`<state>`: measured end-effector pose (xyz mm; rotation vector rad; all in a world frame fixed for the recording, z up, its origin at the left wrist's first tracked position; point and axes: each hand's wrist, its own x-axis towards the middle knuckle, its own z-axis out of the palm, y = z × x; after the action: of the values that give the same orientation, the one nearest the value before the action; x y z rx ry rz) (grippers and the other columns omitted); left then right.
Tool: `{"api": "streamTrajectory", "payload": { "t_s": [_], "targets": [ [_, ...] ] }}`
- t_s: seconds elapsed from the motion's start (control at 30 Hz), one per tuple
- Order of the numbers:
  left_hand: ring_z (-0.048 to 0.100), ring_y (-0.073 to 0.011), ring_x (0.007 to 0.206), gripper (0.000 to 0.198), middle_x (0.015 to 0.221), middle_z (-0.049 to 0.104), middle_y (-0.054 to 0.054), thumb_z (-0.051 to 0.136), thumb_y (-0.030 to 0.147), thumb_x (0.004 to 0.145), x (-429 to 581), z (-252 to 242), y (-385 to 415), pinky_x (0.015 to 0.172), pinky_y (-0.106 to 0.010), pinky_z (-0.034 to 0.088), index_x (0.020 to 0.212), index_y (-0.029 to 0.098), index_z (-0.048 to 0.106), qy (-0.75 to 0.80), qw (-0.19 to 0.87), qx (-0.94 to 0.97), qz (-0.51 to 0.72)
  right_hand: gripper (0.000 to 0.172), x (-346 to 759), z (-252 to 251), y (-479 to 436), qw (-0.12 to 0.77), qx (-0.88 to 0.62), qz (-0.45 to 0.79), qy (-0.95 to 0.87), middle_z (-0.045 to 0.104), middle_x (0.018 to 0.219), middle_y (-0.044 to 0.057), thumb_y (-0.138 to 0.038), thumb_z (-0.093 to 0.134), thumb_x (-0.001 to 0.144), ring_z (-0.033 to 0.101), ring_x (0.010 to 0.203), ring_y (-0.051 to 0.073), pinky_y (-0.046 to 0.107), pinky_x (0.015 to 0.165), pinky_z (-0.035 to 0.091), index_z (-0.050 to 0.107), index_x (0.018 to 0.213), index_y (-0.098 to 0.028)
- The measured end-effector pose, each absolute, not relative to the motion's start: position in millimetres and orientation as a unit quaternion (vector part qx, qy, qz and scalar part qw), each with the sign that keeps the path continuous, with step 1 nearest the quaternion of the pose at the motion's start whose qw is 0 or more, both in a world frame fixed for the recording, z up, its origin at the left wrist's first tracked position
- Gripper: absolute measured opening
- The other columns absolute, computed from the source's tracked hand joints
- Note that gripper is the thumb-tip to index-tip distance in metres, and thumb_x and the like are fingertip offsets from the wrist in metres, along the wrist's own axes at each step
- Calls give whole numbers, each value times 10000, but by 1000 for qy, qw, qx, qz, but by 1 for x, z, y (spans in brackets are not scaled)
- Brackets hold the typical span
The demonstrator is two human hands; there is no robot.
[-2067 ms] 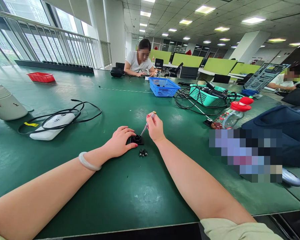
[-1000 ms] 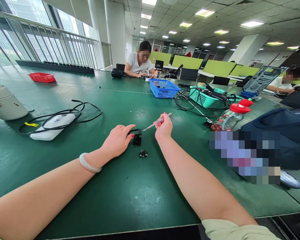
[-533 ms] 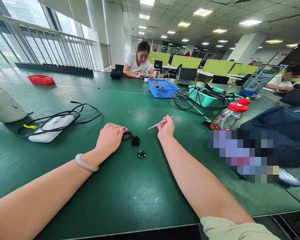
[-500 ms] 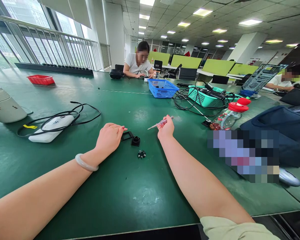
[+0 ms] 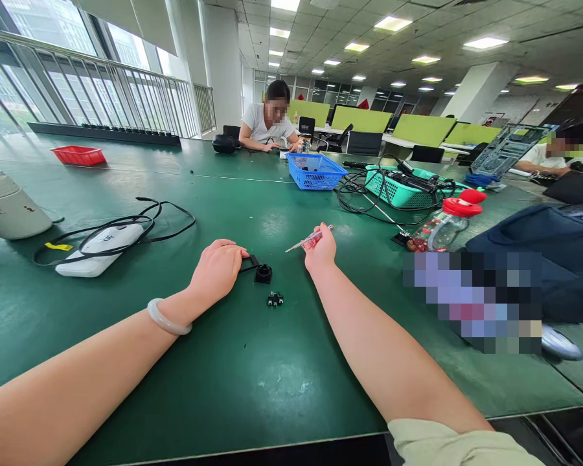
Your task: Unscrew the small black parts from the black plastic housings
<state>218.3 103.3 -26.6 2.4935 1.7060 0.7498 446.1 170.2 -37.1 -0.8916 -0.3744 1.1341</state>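
Note:
My left hand, with a pale bangle at the wrist, rests low over the table with its fingers together and bent onto a thin black rectangular frame. The hand covers much of that frame, and the thumb side is partly hidden. Just right of it lies a small black square housing with a round opening. Nearer to me sits a small black part with light metal bits. In my right hand is a slim screwdriver with a clear pinkish handle, its tip pointing left above the table, apart from the parts.
On the left are a white device with a black strap, a pale bottle and a red tray. Ahead stand a blue basket and a green basket of cables. A jar and dark bag lie right. Another person sits opposite.
My left hand has shifted slightly right and down, its fingers now over the black frame. My right hand with the screwdriver has barely moved.

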Motion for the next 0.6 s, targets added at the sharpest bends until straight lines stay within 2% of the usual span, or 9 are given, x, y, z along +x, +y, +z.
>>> {"api": "streamTrajectory", "payload": {
  "t_s": [0.3,0.4,0.5,0.6],
  "targets": [
    [578,-287,1181,420,1035,751,-90,265,280,960,222,-23,98,1065,-508,470,864,200,667,523,33,809,265,341,446,-36,170,729,-405,524,-174,347,506,-97,-399,566,906,321,379,48,189,417,382,425,652,-220],
    [584,-275,1168,413,1050,731,-104,253,250,955,223,-22,97,1060,-495,477,964,193,662,530,45,802,272,329,446,-37,171,731,-399,529,-164,353,494,-96,-376,560,909,331,373,49,186,414,385,436,649,-217],
    [494,-289,1327,412,1288,652,-125,350,351,962,224,-23,94,1146,-509,419,1247,180,592,520,71,807,270,313,445,-38,171,731,-392,536,-159,350,492,-98,-350,545,918,325,372,48,181,417,383,446,654,-214],
    [206,-364,1530,705,1609,348,-143,532,547,891,225,-27,91,1231,-595,272,1494,212,384,481,111,840,224,297,445,-37,171,731,-385,542,-151,361,503,-98,-316,529,929,325,379,43,176,424,375,454,662,-211]
  ]
}}
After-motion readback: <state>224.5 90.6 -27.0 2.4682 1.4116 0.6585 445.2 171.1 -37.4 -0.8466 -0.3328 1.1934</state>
